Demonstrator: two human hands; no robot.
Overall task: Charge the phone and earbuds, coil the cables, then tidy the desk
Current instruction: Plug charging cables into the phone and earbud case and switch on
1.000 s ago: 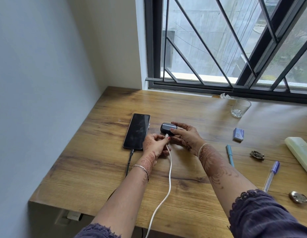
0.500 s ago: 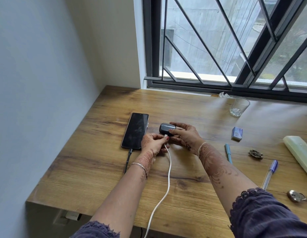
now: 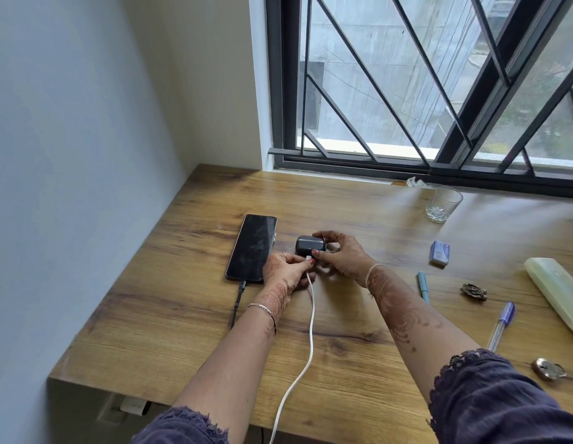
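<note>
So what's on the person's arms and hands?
Dark purple sleeves with lacy edges. Swirly henna patterns run over the left hand, the right hand and forearms. There's a thin bracelet on the left wrist, a bangle on the right, a ring on a left finger, and red nails.

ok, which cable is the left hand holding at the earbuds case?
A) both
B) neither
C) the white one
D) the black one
C: the left hand pinches the plug end of the white cable at the earbuds case, which the right hand grips; the black cable runs to the phone.
</note>
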